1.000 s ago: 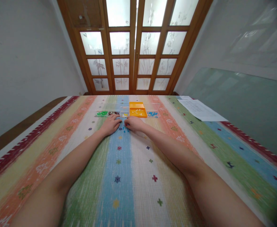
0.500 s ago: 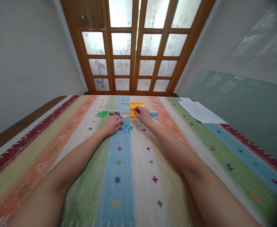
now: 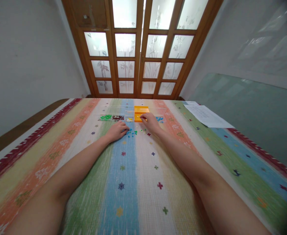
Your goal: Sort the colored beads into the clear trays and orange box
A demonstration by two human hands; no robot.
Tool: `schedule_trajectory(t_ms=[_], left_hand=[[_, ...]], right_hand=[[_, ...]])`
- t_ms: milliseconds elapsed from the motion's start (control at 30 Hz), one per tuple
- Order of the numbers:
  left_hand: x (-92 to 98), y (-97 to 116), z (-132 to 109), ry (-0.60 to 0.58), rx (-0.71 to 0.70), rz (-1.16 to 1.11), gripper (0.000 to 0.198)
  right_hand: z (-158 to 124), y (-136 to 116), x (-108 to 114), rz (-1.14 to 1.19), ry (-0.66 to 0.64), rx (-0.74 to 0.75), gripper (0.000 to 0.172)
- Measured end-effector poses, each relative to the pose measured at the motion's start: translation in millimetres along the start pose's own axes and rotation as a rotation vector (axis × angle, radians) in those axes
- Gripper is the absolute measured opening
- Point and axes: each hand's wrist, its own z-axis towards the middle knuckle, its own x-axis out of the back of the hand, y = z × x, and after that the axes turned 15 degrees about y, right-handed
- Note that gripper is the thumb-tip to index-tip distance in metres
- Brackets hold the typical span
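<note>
My left hand (image 3: 117,131) rests on the cloth with its fingers curled together. Its fingertips are beside small blue pieces (image 3: 129,134) scattered on the blue stripe; whether one is in them is too small to tell. Over the front of an opened orange box (image 3: 142,109) is my right hand (image 3: 150,122), its thumb and fingers pinched close at the box's near half. Anything between those fingertips is too small to make out. A few small pale and green pieces (image 3: 143,131) lie on the cloth just in front of the box.
Left of the orange box, clear compartments hold green pieces (image 3: 106,117), dark red-brown pieces (image 3: 118,117) and some yellow and white pieces (image 3: 129,119). Blue pieces (image 3: 159,119) sit in a compartment at the right. Printed paper sheets (image 3: 205,116) lie on the striped tablecloth (image 3: 131,195).
My right hand has lowered slightly and shifted a little right at the orange box, uncovering more of it. My left fingers have drawn closer together and moved slightly toward the loose blue pieces.
</note>
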Motion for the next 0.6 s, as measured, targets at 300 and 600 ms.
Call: schedule_trajectory(t_ms=[300,600], left_hand=[[-0.8,-19,-4,0.050,0.128,0.002,0.021],[1.9,-17,-3,0.046,0.090,0.033,0.023]], right_hand=[[-29,-62,2,0.202,-0.297,0.447,0.014],[-33,-58,-6,0.212,-0.293,0.466,0.012]])
